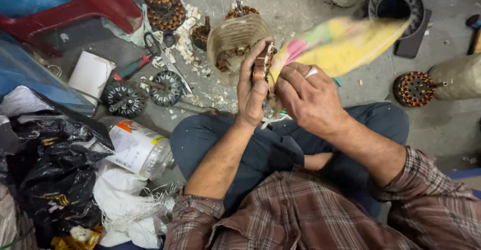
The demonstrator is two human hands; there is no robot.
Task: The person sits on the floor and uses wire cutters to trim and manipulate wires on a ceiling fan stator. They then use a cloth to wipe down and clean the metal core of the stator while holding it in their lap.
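My left hand [252,87] grips a round motor stator with copper windings [262,62], held upright above my lap. My right hand [308,98] is closed on a yellow, pink and green cloth [340,44] that streams away to the upper right, blurred by motion. The cloth's near end meets the stator between my two hands. I sit cross-legged on the concrete floor in dark blue trousers and a plaid shirt.
A woven basket [235,37] with wound parts stands just beyond my hands. Scissors [155,44], a red-handled tool [131,68], stators [165,87] and white paper scraps lie at left. A plastic jar [138,148], black bags [55,170], a red stool [95,2] and more stators [413,88] surround me.
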